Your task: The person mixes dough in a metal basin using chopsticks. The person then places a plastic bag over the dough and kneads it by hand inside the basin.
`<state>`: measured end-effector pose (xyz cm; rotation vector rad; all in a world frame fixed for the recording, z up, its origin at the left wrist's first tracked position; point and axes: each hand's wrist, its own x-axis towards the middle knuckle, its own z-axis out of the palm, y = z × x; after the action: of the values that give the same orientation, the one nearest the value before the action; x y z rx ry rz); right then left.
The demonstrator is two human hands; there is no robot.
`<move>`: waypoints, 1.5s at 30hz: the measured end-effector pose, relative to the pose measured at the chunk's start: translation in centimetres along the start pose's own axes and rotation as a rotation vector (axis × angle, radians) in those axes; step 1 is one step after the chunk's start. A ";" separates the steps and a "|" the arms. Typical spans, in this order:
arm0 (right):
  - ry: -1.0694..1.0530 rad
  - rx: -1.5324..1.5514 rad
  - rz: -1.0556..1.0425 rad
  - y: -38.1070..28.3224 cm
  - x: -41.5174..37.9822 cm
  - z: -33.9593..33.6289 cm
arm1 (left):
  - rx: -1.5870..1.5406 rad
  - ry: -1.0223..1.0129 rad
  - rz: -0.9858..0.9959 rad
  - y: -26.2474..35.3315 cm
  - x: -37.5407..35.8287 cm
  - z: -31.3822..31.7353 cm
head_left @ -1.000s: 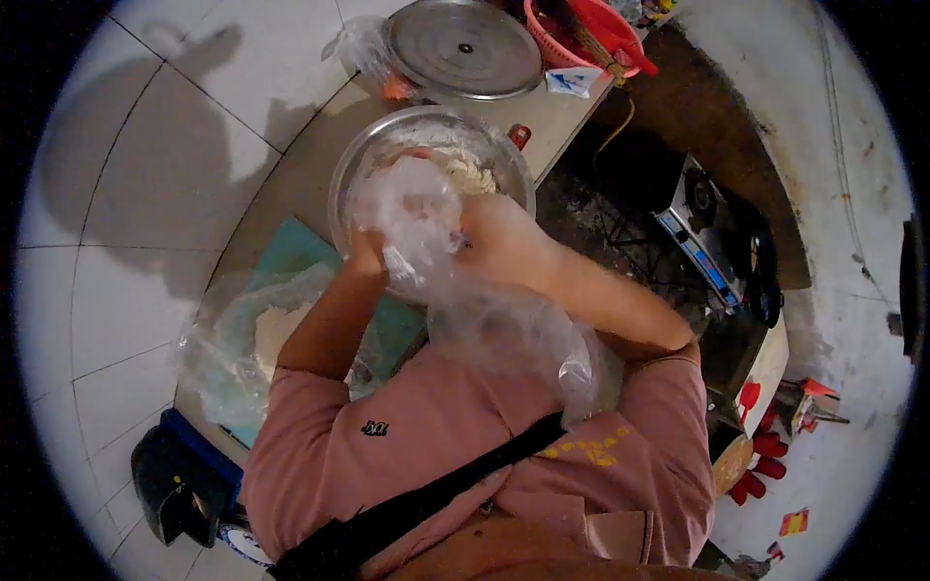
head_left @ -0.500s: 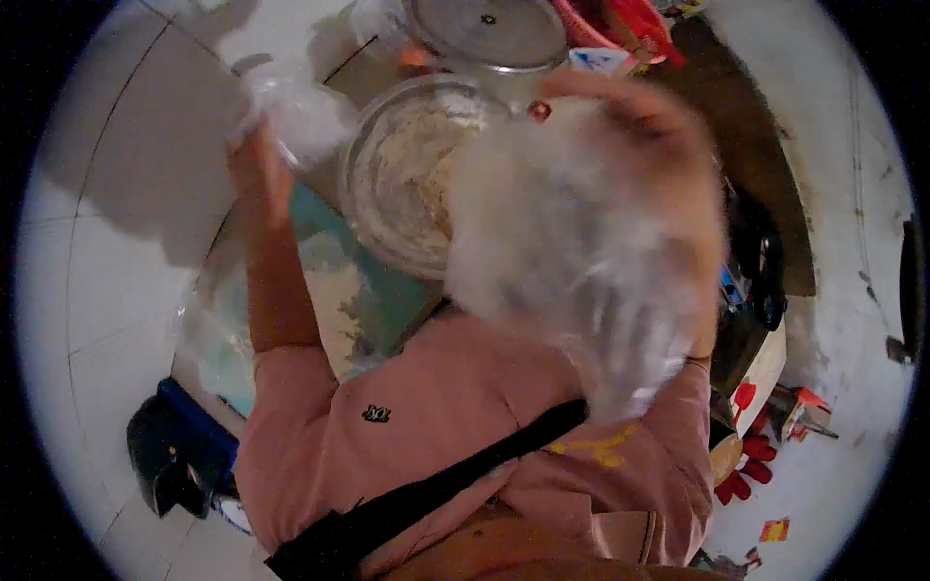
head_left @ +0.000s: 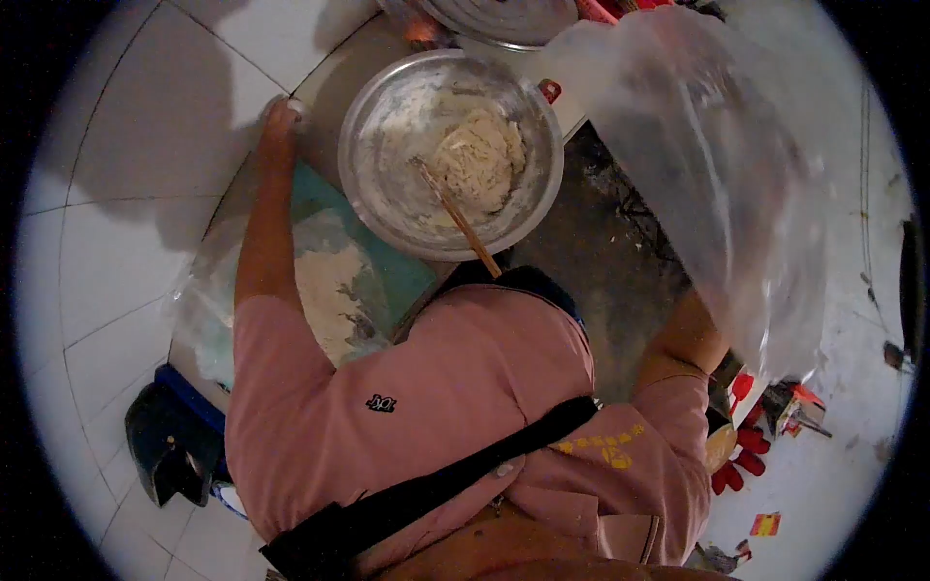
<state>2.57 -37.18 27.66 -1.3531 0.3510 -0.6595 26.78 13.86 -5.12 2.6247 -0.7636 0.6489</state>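
Note:
A large clear plastic bag (head_left: pixel 727 184) spreads over the right side, in front of my right hand and part of that forearm. The bag hides my right fingers. My left hand (head_left: pixel 282 114) is stretched out to the left of the metal bowl (head_left: pixel 356 160), with a small whitish spot at its tip; its fingers cannot be made out. Inside the bowl lies a rough, pale dough-like lump (head_left: pixel 477 163). A wooden stick (head_left: pixel 463 221) leans from the lump over the bowl's near rim.
Below the bowl on the left, an open clear bag of pale powder (head_left: pixel 331 290) lies on a green surface (head_left: pixel 402 286). A round metal lid (head_left: pixel 504 17) is at the top. A dark cap-like item (head_left: pixel 170 445) rests on the tiles, lower left. Red petal-shaped pieces (head_left: pixel 746 460) lie lower right.
The large bag has moved right and up, off the bowl, uncovering the lump and stick. The crumpled clear plastic at my left hand is no longer seen there. My right arm has moved outward.

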 end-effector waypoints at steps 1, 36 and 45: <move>0.039 0.023 -0.017 0.0 0.4 -0.6 | 0.027 -0.033 -0.051 1.8 0.7 -0.5; -0.147 -1.141 -0.199 10.2 -3.6 2.8 | -1.188 -0.221 -0.246 32.6 16.3 -15.5; 0.085 -1.301 -0.175 10.2 2.9 -2.0 | -0.902 -0.264 -0.028 24.2 16.6 -14.4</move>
<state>6.00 -39.73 17.74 -2.6130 0.8083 -0.6326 20.73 -6.30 19.88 1.8782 -0.8322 -0.0790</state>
